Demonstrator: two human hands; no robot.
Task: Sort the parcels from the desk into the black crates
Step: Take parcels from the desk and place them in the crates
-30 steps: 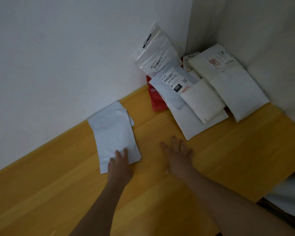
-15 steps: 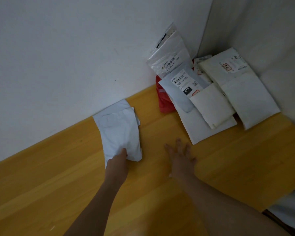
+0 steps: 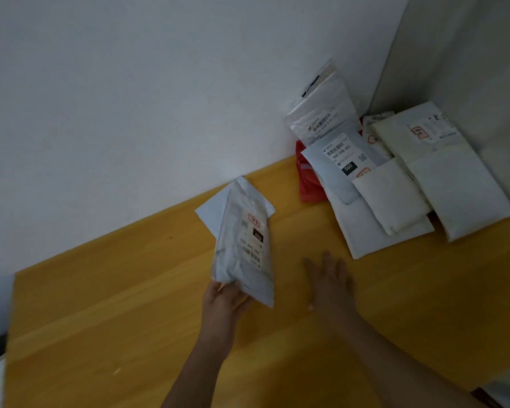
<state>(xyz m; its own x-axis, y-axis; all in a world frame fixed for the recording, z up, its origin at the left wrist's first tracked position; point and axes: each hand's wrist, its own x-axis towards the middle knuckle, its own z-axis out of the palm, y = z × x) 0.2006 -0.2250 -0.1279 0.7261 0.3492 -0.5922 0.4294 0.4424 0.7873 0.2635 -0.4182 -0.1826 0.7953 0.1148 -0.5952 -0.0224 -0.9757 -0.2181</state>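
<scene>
Evidently mid-pickup, the left hand (image 3: 223,301) pinched a white labelled mailer (image 3: 243,248) tilted off the desk (image 3: 130,319) near its back edge, the right hand (image 3: 331,285) lay spread flat beside it, and next came reading its label and finding a crate, none visible.

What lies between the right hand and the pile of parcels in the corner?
Only bare wooden desk. In the head view, the right hand lies flat just short of the pile of parcels, with nothing between them.
</scene>
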